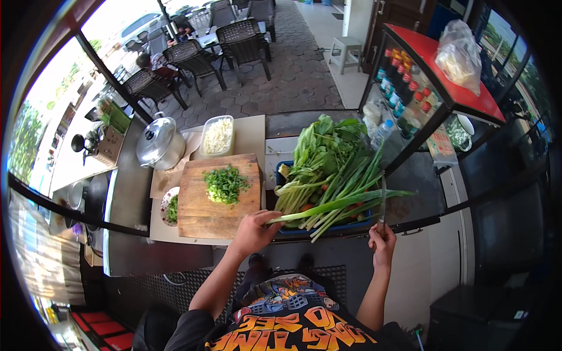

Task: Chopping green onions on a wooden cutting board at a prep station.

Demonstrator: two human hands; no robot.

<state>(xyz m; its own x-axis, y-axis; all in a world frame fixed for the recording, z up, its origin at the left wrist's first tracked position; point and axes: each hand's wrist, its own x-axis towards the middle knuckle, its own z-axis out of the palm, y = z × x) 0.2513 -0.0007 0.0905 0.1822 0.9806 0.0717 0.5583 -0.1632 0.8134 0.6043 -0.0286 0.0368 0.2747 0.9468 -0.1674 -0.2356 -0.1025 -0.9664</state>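
My left hand [259,230] grips the pale root end of a long green onion [320,210], whose leaves stretch right over the heap. In my right hand [383,242] is a knife [383,202], its blade pointing up and away beside the leaf tips. Under the onion, a blue plastic basket [351,227] holds leafy greens [329,145], more green onions [358,175] and some orange-red vegetables, partly hidden. Chopped green onion [225,184] lies piled on the wooden cutting board [197,219], left of my left hand. A patterned plate [165,204] with chopped greens sits beside the board.
A lidded metal pot [161,142] and a plastic container of pale shreds [218,136] stand beyond the board. At right are a clear bottle [383,132] and a red-topped glass case [465,83] with sauce bottles inside. Metal frame bars cross both sides. People sit among chairs farther off.
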